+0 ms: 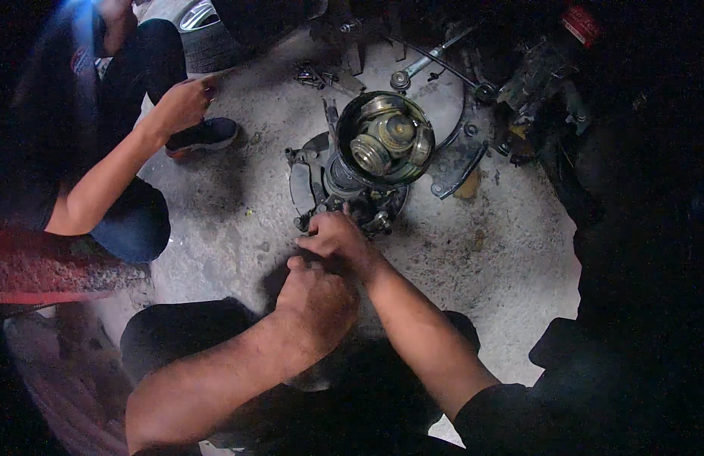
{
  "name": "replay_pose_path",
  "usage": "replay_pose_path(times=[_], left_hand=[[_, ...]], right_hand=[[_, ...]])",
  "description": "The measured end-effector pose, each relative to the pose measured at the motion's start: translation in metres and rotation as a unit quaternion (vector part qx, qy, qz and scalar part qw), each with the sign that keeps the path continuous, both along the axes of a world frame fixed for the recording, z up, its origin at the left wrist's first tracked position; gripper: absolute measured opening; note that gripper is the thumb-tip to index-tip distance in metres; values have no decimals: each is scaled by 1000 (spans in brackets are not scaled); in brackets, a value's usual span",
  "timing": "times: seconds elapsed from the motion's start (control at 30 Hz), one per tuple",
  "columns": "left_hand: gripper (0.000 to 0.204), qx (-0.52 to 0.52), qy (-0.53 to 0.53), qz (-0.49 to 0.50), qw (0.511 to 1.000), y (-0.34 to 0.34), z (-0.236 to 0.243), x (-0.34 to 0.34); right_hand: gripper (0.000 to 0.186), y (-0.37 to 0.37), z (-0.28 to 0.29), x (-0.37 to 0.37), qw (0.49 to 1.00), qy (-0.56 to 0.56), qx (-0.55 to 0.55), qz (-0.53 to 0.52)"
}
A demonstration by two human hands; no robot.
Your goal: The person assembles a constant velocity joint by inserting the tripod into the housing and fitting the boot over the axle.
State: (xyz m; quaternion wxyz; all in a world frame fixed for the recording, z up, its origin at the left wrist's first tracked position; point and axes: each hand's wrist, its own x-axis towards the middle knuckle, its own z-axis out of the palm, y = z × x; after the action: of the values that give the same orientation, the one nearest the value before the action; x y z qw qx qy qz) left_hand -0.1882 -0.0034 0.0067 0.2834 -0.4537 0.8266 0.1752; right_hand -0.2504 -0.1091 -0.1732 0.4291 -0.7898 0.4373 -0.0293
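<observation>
Right hand (338, 242) has its fingers (312, 245) curled, pinching at the base of the greasy axle joint assembly (367, 163). Left hand (315, 300) sits just behind, touching the right, fingers folded under; what they grip, I cannot tell. The assembly stands upright mid concrete floor (481, 251). At the floor's far-left edge crouches another person, their hand (183, 102) loosely closed.

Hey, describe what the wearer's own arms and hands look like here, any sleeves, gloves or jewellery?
Both hands are bare, with no gloves; no ring or watch shows. The left hand leads back to a forearm that is uncovered all the way to the lower edge of the picture. The right hand has a bare forearm too, ending in a dark sleeve pushed up near the elbow.
</observation>
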Motion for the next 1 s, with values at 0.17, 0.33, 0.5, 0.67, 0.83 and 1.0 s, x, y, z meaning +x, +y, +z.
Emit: replay_pose_path(times=[0.17,0.33,0.5,0.67,0.83,1.0], left_hand=[[22,-13,26,38,999,0,2,0],[23,-11,14,90,996,7,27,7],[21,-2,12,129,992,9,43,14],[21,37,55,126,990,30,32,44],[22,-68,139,72,985,56,-53,82],[45,-53,104,119,986,81,-48,124]], right_hand=[[48,-9,-22,4,998,-16,-58,-17],[56,-16,-38,26,999,6,-38,-20],[52,-18,-34,5,996,60,-57,16],[53,14,-19,33,996,56,-67,32],[49,33,-31,-5,981,151,-120,22],[84,44,4,-18,980,137,-140,-36]])
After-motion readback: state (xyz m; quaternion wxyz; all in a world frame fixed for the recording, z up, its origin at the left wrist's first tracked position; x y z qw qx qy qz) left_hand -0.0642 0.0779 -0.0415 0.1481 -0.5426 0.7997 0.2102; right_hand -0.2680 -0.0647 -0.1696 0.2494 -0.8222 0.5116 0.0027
